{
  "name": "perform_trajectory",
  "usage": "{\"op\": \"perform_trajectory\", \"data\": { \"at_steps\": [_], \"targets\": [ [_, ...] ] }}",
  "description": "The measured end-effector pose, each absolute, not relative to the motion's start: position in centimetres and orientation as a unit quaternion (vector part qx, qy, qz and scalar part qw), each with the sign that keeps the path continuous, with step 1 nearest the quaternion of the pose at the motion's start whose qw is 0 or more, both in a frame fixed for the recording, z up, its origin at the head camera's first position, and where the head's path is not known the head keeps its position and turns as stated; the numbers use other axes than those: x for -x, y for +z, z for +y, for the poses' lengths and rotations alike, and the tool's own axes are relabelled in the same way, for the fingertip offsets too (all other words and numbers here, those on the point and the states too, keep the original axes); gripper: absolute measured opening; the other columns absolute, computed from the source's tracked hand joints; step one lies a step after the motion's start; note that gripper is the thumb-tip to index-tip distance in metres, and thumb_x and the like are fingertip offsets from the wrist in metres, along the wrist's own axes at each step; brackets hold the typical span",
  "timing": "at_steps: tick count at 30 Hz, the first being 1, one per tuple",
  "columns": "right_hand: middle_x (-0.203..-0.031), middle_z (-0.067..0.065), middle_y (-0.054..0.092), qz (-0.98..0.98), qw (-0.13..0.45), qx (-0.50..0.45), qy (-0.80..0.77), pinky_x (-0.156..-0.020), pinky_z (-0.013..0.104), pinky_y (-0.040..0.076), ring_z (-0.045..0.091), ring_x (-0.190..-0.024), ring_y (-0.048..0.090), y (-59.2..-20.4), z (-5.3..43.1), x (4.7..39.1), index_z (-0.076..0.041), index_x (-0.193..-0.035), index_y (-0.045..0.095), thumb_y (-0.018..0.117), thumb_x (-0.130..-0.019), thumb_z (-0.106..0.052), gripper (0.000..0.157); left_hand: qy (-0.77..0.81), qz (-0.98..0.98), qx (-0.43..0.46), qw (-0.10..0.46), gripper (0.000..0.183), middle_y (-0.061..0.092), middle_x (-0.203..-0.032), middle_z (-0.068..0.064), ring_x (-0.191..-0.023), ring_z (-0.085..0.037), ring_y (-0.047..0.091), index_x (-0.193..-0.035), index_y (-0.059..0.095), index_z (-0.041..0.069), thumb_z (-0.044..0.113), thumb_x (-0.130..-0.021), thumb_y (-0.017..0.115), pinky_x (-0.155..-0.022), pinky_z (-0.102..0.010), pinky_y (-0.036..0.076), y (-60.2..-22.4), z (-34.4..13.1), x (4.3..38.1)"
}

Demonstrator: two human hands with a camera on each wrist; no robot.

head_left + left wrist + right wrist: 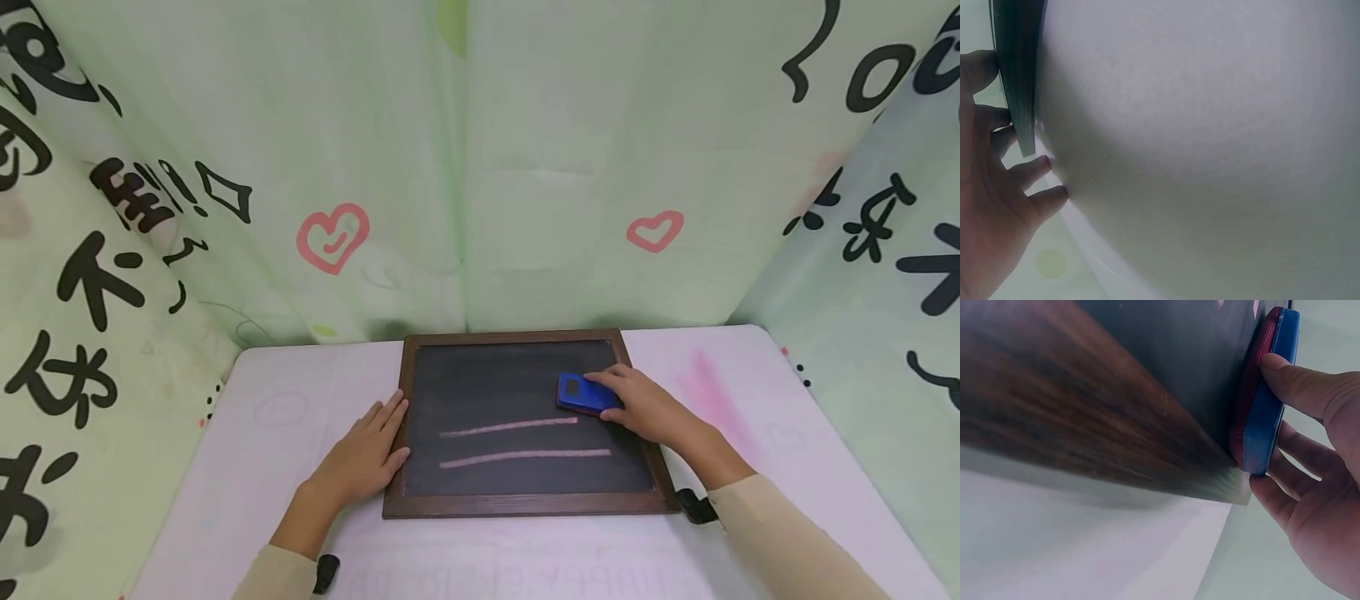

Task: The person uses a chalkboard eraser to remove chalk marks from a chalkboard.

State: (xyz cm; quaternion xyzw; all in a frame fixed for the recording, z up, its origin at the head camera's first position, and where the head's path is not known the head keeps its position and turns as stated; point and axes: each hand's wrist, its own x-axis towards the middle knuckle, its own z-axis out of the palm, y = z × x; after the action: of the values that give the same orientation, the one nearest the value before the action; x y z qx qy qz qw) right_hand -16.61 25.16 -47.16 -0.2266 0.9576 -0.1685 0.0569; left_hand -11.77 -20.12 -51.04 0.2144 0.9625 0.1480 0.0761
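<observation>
A small blackboard point(495, 383) with a brown wooden frame lies on the table, with two pink chalk lines point(525, 455) across its lower half. My right hand point(645, 404) grips a blue board eraser point(585, 393) between thumb and fingers, on the board's upper right part. In the right wrist view the eraser point(1266, 406) shows a dark red pad turned toward the board. My left hand point(363, 450) rests with straight fingers on the frame's left edge. The left wrist view has that hand point(997, 194) touching the frame point(1019, 69), some fingertips on the table beside it.
The white table point(300, 400) carries a pink smear point(712, 392) to the right of the board. Pale green curtains point(525, 167) with black writing and red hearts hang behind and on both sides. Black wrist straps show at both beige sleeves point(787, 533).
</observation>
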Motion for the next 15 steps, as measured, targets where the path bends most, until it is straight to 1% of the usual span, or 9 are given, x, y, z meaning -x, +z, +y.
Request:
{"op": "perform_trajectory", "data": {
  "at_steps": [10, 15],
  "targets": [
    [-0.131, 0.02, 0.061, 0.958, 0.052, 0.233, -0.161, -0.1, 0.056, 0.054, 0.04, -0.122, 0.061, -47.3, 24.3, 15.5, -0.004, -0.146, 0.057, 0.08, -0.091, -0.018, 0.061, 0.147, 0.963, -0.213, 0.078, 0.072, 0.015, -0.174, -0.011, -0.157, -0.043, 0.023, -0.165, 0.02, 0.005, 0.036, -0.108, 0.051, -0.122, -0.063, 0.03, -51.0, -20.1, 11.8],
    [-0.132, 0.02, 0.062, 0.963, 0.049, 0.217, -0.151, -0.101, 0.056, 0.054, 0.04, -0.122, 0.061, -47.3, 23.5, 15.1, -0.004, -0.145, 0.057, 0.081, -0.09, -0.02, 0.063, 0.141, 0.963, -0.217, 0.077, 0.073, 0.014, -0.174, -0.01, -0.157, -0.043, 0.022, -0.166, 0.018, 0.006, 0.038, -0.108, 0.05, -0.122, -0.063, 0.03, -51.3, -20.2, 11.9]
  ]
}}
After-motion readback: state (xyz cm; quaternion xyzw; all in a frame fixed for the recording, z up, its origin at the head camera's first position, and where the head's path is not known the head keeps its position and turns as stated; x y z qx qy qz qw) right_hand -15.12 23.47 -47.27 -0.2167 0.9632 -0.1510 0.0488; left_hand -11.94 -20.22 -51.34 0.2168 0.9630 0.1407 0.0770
